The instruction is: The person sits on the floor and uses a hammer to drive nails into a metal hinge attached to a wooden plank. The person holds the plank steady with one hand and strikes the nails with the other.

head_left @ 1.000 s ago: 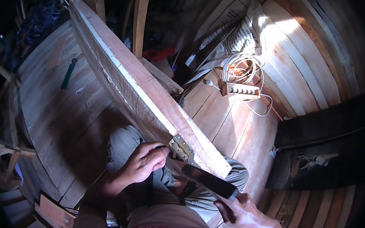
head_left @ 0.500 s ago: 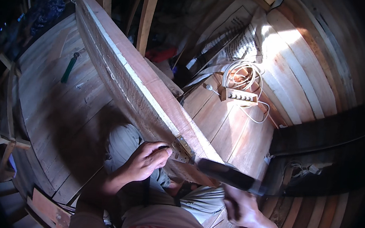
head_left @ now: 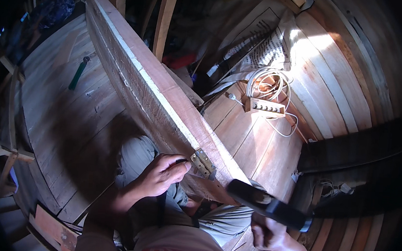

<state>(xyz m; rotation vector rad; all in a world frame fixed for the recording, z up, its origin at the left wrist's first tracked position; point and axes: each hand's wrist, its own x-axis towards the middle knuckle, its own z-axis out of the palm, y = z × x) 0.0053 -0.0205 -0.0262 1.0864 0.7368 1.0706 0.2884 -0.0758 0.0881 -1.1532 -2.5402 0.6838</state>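
My left hand (head_left: 164,173) is closed in a pinch at the near end of a thick wooden plank. Between thumb and forefinger is a thin dark rod (head_left: 180,161); most of it is hidden by the fingers. Right beside the fingertips, a brass-coloured hinge (head_left: 201,163) with screw holes lies over the plank's edge. My right hand (head_left: 267,232) is wrapped round the handle of a hammer, largely hidden beneath the hammer's black head. That hammer (head_left: 270,206) is raised to the right of the plank's end, apart from the hinge.
The long plank (head_left: 144,75) stands on edge between my legs and runs to the far left. A green-handled tool (head_left: 78,73) lies on the left boards. At the right are a wooden socket box (head_left: 265,107) and a coiled white cable (head_left: 265,81), beside curved planking (head_left: 334,83).
The hammer has shifted slightly right and down, away from the hinge, along with my right hand. My left hand stays in nearly the same place beside the hinge.
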